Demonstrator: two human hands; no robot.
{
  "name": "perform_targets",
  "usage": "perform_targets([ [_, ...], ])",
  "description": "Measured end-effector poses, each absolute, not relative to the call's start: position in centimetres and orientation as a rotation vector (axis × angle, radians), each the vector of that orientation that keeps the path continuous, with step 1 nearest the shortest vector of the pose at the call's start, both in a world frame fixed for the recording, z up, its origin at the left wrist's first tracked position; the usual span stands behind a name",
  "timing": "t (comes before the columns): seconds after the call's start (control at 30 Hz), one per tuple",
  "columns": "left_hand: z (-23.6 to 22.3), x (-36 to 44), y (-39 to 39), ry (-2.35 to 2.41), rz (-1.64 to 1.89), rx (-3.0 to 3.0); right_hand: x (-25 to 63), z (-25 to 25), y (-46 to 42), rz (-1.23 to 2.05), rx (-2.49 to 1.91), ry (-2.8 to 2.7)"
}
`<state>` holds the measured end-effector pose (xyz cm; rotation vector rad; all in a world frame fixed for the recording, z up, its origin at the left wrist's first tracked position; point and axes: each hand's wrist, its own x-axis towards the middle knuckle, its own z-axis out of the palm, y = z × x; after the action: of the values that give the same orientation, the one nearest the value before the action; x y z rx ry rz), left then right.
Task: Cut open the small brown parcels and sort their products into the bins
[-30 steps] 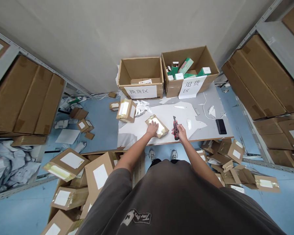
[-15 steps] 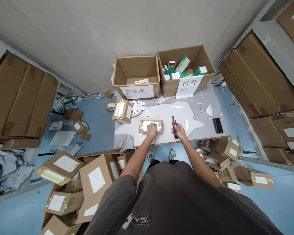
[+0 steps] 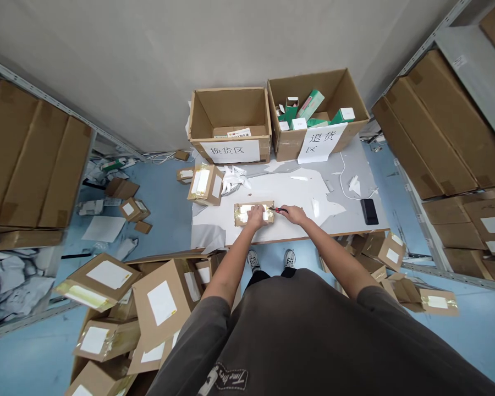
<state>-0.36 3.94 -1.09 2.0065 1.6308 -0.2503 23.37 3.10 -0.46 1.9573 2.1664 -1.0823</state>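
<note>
One head camera looks forward and steeply down over the wearer's shirt (image 3: 297, 335), from above the near side of the table (image 3: 348, 221). Its wide view keeps the left hand (image 3: 256, 218) and right hand (image 3: 295, 214) near mid-frame, reaching the far wall (image 3: 231, 44) and shelves (image 3: 457, 47) on both sides.

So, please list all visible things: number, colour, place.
table: 1, grey, centre
taped box: 1, brown, table front
cutter: 1, red-black, right hand
open cartons: 2, brown, table back
signs: 2, white, carton fronts
packs: several, green-white, right carton
phone: 1, black, table right
paper scraps: several, white, table
other boxes: many, brown, table left, both sides
shelves: 2, grey, both sides
shoes: 2, black-white, below table
shirt: 1, grey, bottom
left hand: 1, on taped box
right hand: 1, around cutter
</note>
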Motion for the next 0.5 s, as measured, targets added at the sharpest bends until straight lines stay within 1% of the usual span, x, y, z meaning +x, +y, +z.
perform_targets([
  [0.13,-1.2,-0.6,4.2,1.598,-0.224,2.006,24.1,-0.2,4.1,-1.075,1.819,2.212],
  [0.33,-1.1,-0.6,4.0,1.548,-0.275,2.094,23.6,0.2,5.0,-1.019,1.694,2.259],
  [0.5,-0.5,-1.2,2.6,1.575,-0.141,2.160,23.7,0.4,5.9,-1.012,1.667,2.300],
])
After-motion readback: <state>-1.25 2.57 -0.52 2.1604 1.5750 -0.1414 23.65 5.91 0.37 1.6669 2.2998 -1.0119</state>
